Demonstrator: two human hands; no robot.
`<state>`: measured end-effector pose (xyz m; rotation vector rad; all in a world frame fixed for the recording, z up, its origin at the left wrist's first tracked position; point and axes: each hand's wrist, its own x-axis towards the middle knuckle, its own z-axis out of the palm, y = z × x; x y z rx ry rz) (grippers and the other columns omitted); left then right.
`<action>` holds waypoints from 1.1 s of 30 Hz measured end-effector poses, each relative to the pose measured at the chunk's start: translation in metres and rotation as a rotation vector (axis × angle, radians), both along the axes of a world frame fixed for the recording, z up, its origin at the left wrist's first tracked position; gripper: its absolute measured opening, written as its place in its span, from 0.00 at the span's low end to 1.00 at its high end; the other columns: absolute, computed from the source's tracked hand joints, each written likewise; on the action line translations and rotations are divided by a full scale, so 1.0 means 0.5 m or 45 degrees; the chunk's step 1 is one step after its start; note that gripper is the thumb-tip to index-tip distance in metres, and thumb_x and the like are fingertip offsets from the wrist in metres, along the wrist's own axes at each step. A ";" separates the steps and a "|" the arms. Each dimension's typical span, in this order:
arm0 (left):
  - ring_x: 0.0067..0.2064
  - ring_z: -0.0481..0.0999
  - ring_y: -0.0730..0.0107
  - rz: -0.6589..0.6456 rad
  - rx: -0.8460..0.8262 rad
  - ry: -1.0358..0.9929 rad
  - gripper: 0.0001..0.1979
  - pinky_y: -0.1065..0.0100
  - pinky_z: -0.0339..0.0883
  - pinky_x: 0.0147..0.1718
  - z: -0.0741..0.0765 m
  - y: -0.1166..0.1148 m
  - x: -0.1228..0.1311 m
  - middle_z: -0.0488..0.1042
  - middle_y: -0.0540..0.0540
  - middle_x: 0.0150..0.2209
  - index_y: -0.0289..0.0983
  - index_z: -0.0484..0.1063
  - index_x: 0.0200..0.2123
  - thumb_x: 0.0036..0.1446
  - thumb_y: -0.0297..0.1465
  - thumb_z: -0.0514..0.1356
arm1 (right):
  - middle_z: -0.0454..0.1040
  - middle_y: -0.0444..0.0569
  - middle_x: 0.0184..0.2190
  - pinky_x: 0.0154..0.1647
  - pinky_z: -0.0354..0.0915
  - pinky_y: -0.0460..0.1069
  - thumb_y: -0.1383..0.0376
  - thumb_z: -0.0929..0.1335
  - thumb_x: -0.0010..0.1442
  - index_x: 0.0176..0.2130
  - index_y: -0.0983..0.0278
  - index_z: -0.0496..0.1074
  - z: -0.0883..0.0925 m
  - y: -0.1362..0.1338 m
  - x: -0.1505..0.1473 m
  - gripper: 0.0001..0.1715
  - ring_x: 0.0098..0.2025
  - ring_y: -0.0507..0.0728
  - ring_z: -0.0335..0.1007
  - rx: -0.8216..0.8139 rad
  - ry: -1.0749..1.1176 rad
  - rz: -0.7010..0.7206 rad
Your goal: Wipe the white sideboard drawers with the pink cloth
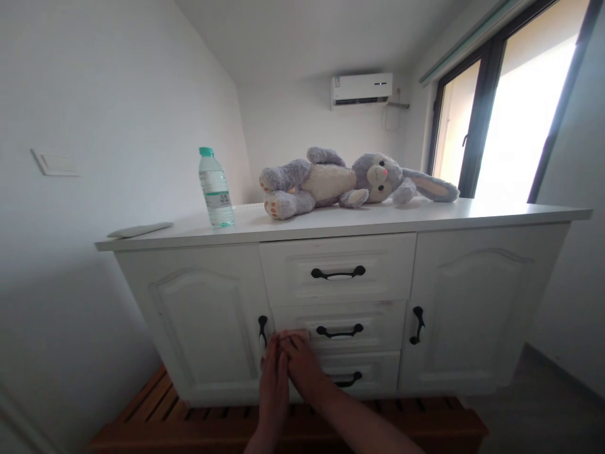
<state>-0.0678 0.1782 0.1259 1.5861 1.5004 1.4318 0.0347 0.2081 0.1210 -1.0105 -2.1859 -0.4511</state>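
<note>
On top of the white cabinet (pixel 340 217) stand a water bottle (pixel 215 188) and a grey plush rabbit (pixel 350 181) lying on its side. Below, my left hand (pixel 274 384) and right hand (pixel 302 362) stretch forward side by side, touching, fingers laid flat and holding nothing I can see. Their tips press the middle drawer (pixel 373 328), shut, at its left edge beside its black handle (pixel 339 331).

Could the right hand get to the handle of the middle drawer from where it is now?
Probably yes. The right hand rests on the cabinet front at the middle drawer's left edge, and the middle drawer handle lies just to its right with nothing between them. The left hand sits on the other side.
</note>
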 end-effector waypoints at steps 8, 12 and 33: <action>0.68 0.63 0.56 0.106 0.480 0.278 0.26 0.44 0.57 0.67 0.126 -0.041 0.049 0.65 0.37 0.67 0.40 0.60 0.65 0.65 0.37 0.51 | 0.66 0.54 0.63 0.65 0.63 0.60 0.65 0.64 0.67 0.68 0.62 0.57 0.161 -0.056 0.078 0.33 0.61 0.62 0.61 0.029 -0.057 -0.086; 0.66 0.66 0.53 0.000 0.359 0.299 0.25 0.43 0.61 0.65 0.062 -0.018 0.122 0.70 0.31 0.63 0.32 0.67 0.60 0.66 0.38 0.47 | 0.72 0.57 0.57 0.63 0.65 0.56 0.67 0.67 0.63 0.63 0.70 0.65 0.099 -0.043 0.151 0.29 0.58 0.62 0.65 0.002 -0.150 -0.124; 0.65 0.69 0.58 -0.840 0.327 0.434 0.25 0.47 0.64 0.66 0.011 -0.049 0.350 0.71 0.36 0.64 0.35 0.66 0.63 0.67 0.37 0.47 | 0.76 0.57 0.54 0.59 0.71 0.57 0.75 0.64 0.60 0.57 0.69 0.72 -0.107 -0.125 0.456 0.25 0.60 0.62 0.67 0.181 -0.057 -0.570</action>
